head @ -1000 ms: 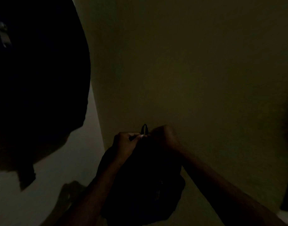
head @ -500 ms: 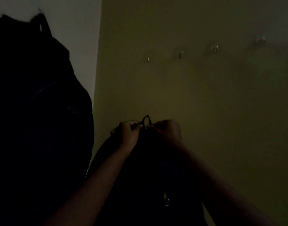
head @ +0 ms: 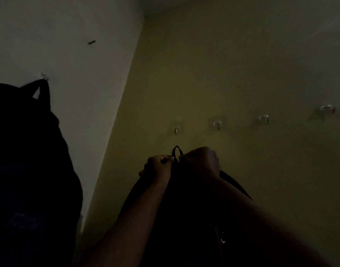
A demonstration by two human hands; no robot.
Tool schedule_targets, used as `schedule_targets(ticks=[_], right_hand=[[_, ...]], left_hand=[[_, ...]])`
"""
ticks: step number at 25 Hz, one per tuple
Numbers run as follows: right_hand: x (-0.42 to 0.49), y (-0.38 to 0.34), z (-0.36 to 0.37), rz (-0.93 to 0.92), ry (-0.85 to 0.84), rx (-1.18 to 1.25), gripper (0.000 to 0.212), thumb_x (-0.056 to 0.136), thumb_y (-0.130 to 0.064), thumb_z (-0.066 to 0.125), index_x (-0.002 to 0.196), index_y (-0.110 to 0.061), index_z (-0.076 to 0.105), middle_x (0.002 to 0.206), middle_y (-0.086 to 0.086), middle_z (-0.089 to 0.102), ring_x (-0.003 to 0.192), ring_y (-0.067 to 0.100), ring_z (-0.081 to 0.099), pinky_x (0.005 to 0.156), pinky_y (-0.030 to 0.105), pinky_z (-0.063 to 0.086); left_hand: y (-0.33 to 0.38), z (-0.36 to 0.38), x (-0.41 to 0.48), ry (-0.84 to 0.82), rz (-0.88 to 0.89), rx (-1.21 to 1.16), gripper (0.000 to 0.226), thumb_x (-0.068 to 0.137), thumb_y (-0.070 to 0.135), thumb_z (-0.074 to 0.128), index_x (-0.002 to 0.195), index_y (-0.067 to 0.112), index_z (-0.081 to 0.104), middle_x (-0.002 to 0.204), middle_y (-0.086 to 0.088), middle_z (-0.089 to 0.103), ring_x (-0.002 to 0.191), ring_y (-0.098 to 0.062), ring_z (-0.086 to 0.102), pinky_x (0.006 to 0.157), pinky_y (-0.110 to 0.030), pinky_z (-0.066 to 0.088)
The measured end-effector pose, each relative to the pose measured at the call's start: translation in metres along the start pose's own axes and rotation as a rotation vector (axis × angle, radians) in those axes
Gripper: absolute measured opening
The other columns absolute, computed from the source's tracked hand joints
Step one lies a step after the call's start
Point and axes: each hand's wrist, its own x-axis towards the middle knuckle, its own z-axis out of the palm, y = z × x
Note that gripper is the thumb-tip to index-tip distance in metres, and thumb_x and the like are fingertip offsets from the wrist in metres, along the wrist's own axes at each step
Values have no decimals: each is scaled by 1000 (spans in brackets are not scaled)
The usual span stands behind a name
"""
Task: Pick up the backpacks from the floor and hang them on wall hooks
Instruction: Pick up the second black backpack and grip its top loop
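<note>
Very dark frame. Both hands are raised at lower centre. The left hand (head: 158,167) and right hand (head: 201,162) each pinch the base of the top loop (head: 177,150) of a black backpack (head: 186,212), fingers curled, knuckles close together. The loop stands upright between them, just below the leftmost hook (head: 176,130) on the green wall (head: 242,64), not touching it. The backpack body hangs between the forearms toward bottom centre.

Three more hooks run right along that wall: second hook (head: 218,125), third hook (head: 264,118), fourth hook (head: 327,109).

A second backpack (head: 30,160) fills the left edge, its strap reaching up to a clear hook (head: 44,76) on the white wall (head: 78,93). There is a small dark mark (head: 91,42) on that wall, upper left.
</note>
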Motion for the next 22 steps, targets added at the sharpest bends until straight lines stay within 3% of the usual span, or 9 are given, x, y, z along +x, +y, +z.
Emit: schedule_targets(ticks=[9,13,18,22], right_hand=[[69,-30,24,58,186,-37,32,74,-33,72,97,-12,72,110,12,70,103,28,65,78,27,46],[77,-41,26,52,213,-42,40,74,-37,72,99,-6,70,113,15,68,107,30,63,85,30,48],[78,-47,21,136,195,-38,40,77,-32,73,104,-3,66,121,16,63,116,31,57,93,32,46],[69,-43,22,177,158,-71,41,76,-34,72,103,-4,65,119,16,64,113,30,59,90,30,47]], left_hand=[[12,18,80,-11,178,-25,27,87,36,58,104,19,72,117,-6,68,112,-29,58,97,-35,36],[20,17,103,-61,92,-51,30,83,38,63,102,17,71,114,-10,68,109,-30,58,99,-37,36],[26,17,111,-125,-82,-80,62,66,49,74,105,4,60,117,-14,63,111,-33,57,106,-40,37],[18,14,107,-145,-81,-70,50,69,40,75,104,6,64,117,-14,65,109,-32,60,105,-41,40]])
